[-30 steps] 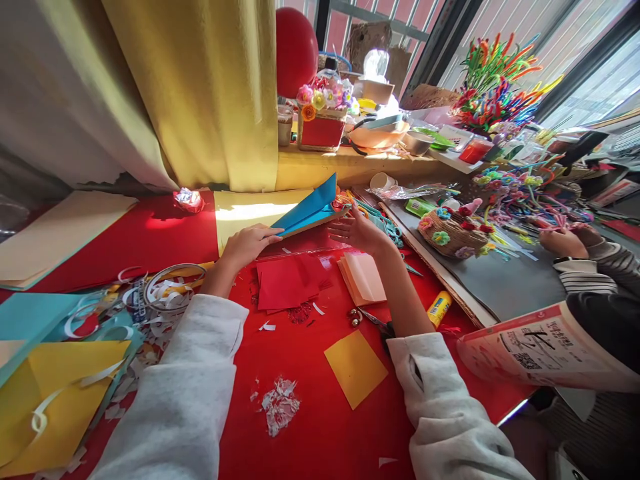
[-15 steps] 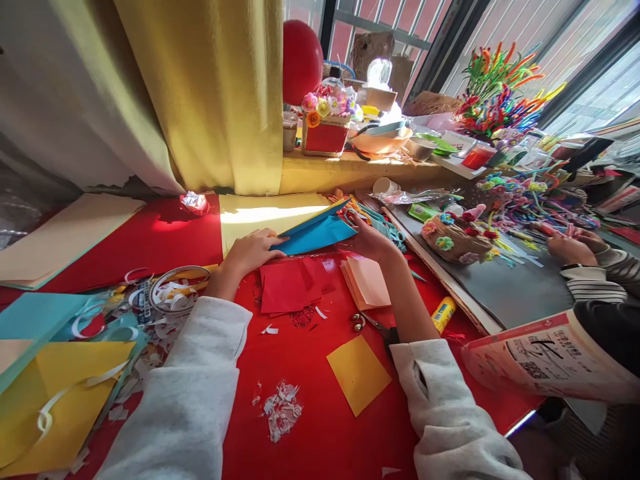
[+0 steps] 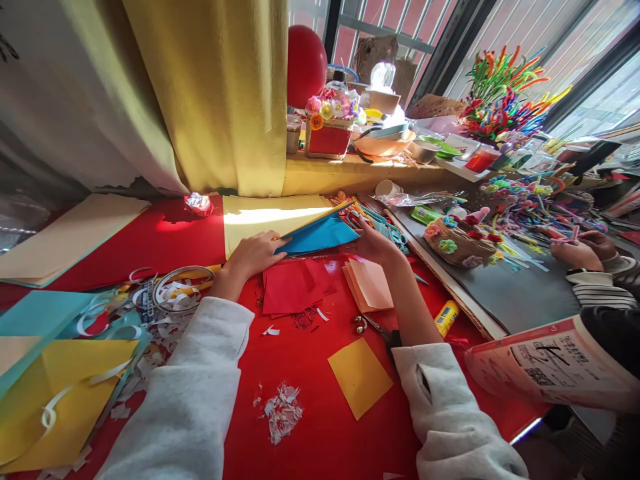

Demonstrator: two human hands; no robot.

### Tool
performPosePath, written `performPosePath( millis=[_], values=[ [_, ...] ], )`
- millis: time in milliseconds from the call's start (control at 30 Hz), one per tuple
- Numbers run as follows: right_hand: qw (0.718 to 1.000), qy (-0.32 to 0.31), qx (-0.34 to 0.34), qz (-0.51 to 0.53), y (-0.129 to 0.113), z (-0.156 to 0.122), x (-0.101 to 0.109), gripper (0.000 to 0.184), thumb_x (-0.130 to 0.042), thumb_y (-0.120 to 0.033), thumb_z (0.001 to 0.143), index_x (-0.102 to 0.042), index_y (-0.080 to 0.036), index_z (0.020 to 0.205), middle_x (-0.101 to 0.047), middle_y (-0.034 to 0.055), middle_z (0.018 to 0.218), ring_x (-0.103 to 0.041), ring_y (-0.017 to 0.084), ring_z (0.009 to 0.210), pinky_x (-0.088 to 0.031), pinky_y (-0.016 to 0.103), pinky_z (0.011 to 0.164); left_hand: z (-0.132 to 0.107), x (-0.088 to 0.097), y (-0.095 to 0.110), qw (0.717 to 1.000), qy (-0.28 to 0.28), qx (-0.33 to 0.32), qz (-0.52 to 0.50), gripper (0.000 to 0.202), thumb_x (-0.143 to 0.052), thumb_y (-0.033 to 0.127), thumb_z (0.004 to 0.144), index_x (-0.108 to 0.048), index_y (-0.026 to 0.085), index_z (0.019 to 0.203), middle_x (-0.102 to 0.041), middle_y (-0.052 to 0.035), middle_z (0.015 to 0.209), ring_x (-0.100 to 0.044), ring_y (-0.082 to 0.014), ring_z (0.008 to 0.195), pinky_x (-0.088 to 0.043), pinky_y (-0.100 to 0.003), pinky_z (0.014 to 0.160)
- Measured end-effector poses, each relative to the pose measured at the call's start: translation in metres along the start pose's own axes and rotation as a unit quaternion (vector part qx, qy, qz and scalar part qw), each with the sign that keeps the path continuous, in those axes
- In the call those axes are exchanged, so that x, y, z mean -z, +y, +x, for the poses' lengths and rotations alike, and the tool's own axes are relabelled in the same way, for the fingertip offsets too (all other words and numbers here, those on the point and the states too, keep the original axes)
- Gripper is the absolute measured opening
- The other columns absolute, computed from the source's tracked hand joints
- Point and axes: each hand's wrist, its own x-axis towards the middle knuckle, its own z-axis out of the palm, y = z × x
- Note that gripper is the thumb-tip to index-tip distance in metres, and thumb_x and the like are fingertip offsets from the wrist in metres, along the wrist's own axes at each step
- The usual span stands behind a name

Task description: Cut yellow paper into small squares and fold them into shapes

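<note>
A blue sheet of paper (image 3: pixel 320 233), with a yellow-orange layer along its far edge, is held slightly tilted over the far part of the red table. My left hand (image 3: pixel 254 257) pinches its left end, thumb and fingers closed on the edge. At the opposite end, my right hand (image 3: pixel 376 241) grips the right corner; some of its fingers are hidden behind the paper. Just nearer to me lie red paper squares (image 3: pixel 293 287) and a stack of peach paper squares (image 3: pixel 367 283). A yellow square (image 3: pixel 360 378) rests between my forearms.
Scissors (image 3: pixel 379 325) and a glue stick (image 3: pixel 447 317) lie beside my right forearm. Paper scraps surround a tape roll (image 3: pixel 183 289) at left. A labelled cup (image 3: pixel 545 363) stands right, below another person's hands (image 3: pixel 580 252). A decorated basket (image 3: pixel 463 240) sits on the grey board.
Both hands keep hold of the blue paper in almost the same place. The whole view has shifted very slightly.
</note>
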Motion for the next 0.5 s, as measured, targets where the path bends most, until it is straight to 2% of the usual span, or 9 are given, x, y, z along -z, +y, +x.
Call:
performPosePath(
  millis=[200,400,500],
  values=[
    [1.0,0.014,-0.009,0.001,0.0016,-0.0003,0.0013,0.037,-0.038,-0.043,0.09,-0.058,-0.015,0.102,-0.069,0.0107,0.088,-0.063,0.024,0.097,-0.046,0.046,0.092,0.0005,-0.0032,-0.0021,1.0,0.013,-0.01,0.002,0.046,-0.036,0.052,0.089,-0.049,0.033,0.129,-0.055,-0.0032,0.122,-0.057,-0.024,0.104,-0.047,-0.031,0.071],
    [1.0,0.013,0.011,-0.004,0.003,-0.0007,0.0021,0.031,-0.039,-0.042,0.09,-0.055,-0.018,0.104,-0.067,0.0093,0.1,-0.062,0.023,0.101,-0.045,0.048,0.094,0.001,-0.0055,-0.0031,1.0,0.018,-0.002,-0.008,0.042,-0.037,0.049,0.09,-0.048,0.036,0.129,-0.056,-0.0018,0.123,-0.056,-0.0226,0.105,-0.046,-0.029,0.066],
    [1.0,0.019,0.002,-0.004,0.0031,0.0001,0.0034,0.036,-0.039,-0.045,0.09,-0.053,-0.017,0.106,-0.066,0.0111,0.102,-0.062,0.024,0.102,-0.044,0.049,0.094,0.0003,-0.0039,-0.0025,1.0,0.019,0.0,-0.013,0.04,-0.038,0.046,0.091,-0.048,0.037,0.129,-0.056,-0.0012,0.123,-0.056,-0.0223,0.105,-0.045,-0.028,0.064]
  ],
)
